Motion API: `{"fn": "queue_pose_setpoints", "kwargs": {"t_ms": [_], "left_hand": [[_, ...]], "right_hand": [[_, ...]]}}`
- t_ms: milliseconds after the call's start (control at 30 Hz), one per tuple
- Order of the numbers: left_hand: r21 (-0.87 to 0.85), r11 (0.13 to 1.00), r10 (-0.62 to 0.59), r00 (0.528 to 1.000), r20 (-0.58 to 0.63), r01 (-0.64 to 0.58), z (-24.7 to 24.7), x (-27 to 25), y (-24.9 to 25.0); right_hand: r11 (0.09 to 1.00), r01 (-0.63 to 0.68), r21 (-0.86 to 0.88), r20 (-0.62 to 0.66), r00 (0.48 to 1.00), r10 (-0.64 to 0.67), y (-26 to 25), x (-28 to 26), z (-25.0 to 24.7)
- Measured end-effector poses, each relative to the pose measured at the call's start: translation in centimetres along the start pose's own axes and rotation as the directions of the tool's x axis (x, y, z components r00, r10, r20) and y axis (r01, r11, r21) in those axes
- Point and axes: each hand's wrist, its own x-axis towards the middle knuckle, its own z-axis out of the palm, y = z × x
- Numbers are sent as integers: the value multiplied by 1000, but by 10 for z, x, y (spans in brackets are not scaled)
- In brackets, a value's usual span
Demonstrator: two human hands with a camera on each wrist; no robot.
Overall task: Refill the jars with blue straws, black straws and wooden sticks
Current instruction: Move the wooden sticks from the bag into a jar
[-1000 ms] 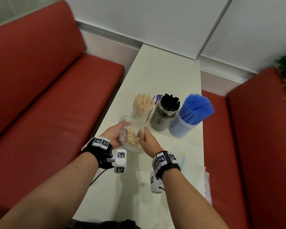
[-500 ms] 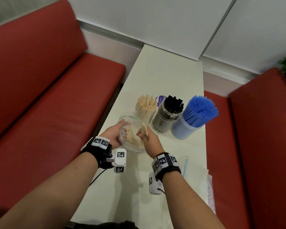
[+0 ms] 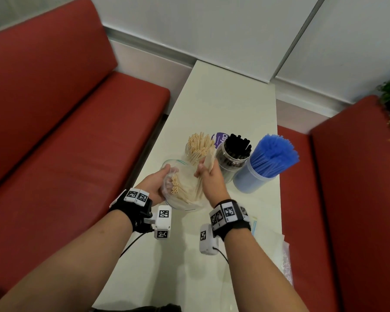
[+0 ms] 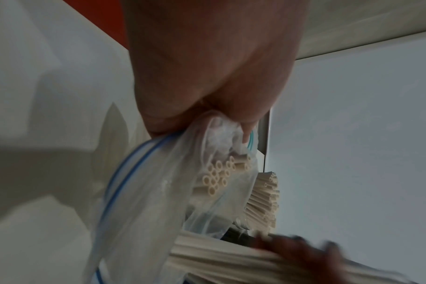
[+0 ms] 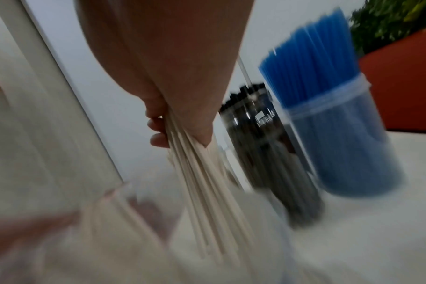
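Left hand (image 3: 154, 184) grips open clear bag (image 3: 185, 197) of wooden sticks (image 3: 178, 190) | right hand (image 3: 209, 176) clutches a drawn-out bundle beside stick jar (image 3: 198, 147), not yet in | black-straw jar (image 3: 233, 158), blue-straw jar (image 3: 261, 170) look full

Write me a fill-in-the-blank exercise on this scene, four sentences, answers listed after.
1. The left hand holds open a clear plastic ____.
2. The right hand grips a bundle of ____ sticks.
3. The jar of black straws stands between the stick jar and the jar of ____ straws.
4. The benches either side of the table are ____.

Answers: bag; wooden; blue; red
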Motion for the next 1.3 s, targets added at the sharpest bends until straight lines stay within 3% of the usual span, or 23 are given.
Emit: {"fn": "queue_pose_setpoints", "kwargs": {"t_ms": [100,233,400,933,1133,1300], "left_hand": [[-21,999,-38,999,2,38,1,-2,2],[31,999,-26,1000,7,26,4,-4,2],[32,999,-28,999,31,27,5,-3,2],[29,999,-15,999,-33,16,-8,19,6],[16,996,-86,986,-140,89,-14,23,2],[162,972,-136,968,-210,172,-15,27,7]], "right_hand": [[988,148,54,-113,984,-141,-57,24,-19],[915,316,251,-313,921,-232,-127,67,-35],[888,337,312,-438,881,-180,-137,102,-22],[935,195,295,-396,916,-66,-68,132,5],[992,74,106,-280,959,-42,-29,124,11],[964,265,0,-288,923,-254,-39,121,14]]}}
